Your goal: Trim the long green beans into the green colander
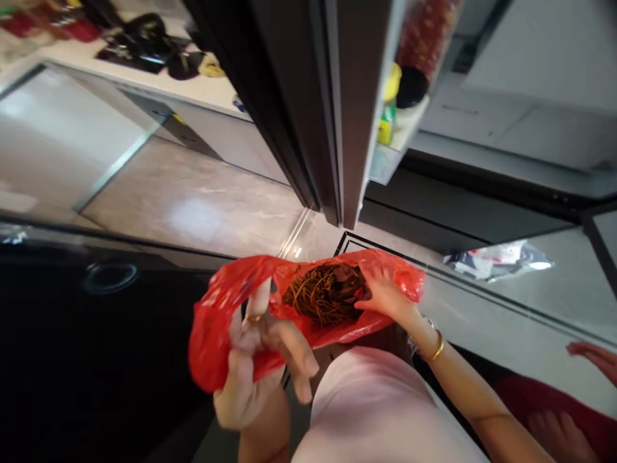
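A crinkled red plastic bag (pixel 212 341) lies open in front of my body. Inside it is a bundle of dark reddish-brown leaves with thin yellowish-brown stems (pixel 322 296). My left hand (pixel 260 354), with a ring on one finger, has the bag's left part looped over and behind it. Its fingers are bent and somewhat apart, holding up that side. My right hand (pixel 385 296) reaches into the bag's right side, fingers spread against the leafy end of the bundle. A gold bracelet sits on the right wrist.
A dark door frame (pixel 308 116) rises ahead. Beyond it are a counter (pixel 207 90) with a stove and pans, and a tiled floor (pixel 202 186). A glossy black surface (pixel 96 360) is at left. A silvery packet (pixel 499 260) and another person's hand (pixel 598 357) are at right.
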A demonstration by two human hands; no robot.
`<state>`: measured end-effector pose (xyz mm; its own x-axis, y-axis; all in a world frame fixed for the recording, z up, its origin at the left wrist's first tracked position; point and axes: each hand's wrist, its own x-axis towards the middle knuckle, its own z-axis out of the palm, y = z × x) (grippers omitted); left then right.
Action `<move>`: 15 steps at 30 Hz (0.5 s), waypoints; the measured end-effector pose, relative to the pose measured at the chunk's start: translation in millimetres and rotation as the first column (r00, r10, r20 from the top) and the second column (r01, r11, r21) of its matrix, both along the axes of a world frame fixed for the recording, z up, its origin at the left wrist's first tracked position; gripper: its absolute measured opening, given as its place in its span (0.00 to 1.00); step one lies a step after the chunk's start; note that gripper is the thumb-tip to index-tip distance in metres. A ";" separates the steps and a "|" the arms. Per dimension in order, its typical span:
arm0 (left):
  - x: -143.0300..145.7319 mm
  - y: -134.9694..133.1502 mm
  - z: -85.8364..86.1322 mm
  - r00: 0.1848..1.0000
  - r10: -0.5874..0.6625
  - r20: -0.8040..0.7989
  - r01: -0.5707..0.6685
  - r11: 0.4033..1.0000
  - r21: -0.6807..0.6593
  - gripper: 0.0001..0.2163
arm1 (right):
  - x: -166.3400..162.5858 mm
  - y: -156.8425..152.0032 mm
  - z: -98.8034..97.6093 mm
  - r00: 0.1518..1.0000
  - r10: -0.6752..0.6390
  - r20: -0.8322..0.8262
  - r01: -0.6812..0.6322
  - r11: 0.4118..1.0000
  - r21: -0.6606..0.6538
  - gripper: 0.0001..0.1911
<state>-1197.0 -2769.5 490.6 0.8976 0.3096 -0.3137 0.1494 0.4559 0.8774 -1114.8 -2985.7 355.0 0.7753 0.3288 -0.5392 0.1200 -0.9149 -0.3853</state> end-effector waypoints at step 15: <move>166.2 203.2 -35.5 0.963 0.080 0.256 -0.015 0.969 -0.246 0.16 | 85.7 263.6 -46.3 0.913 0.401 0.074 -0.407 0.890 0.204 0.34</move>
